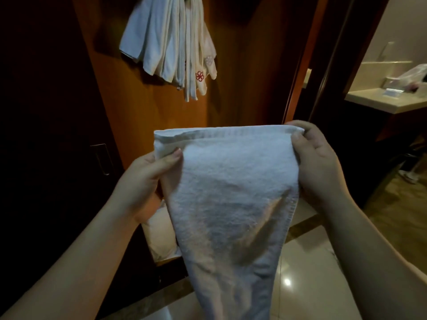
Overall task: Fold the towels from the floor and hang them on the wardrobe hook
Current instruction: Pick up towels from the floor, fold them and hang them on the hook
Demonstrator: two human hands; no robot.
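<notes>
A white terry towel hangs lengthwise in front of me, held up by its hemmed top edge. My left hand pinches the towel's upper left side, thumb on the front. My right hand grips the upper right corner, fingers curled round the hem. The towel narrows downward and its lower end runs out of view. Above, several folded white towels hang in a bunch on the wooden wardrobe panel; one shows a red flower emblem. The hook itself is hidden behind them.
A dark wardrobe door with a metal handle stands at the left. A white pillow-like bundle lies low behind the towel. Glossy floor tiles spread at the lower right. A doorway at the right opens onto a bathroom counter.
</notes>
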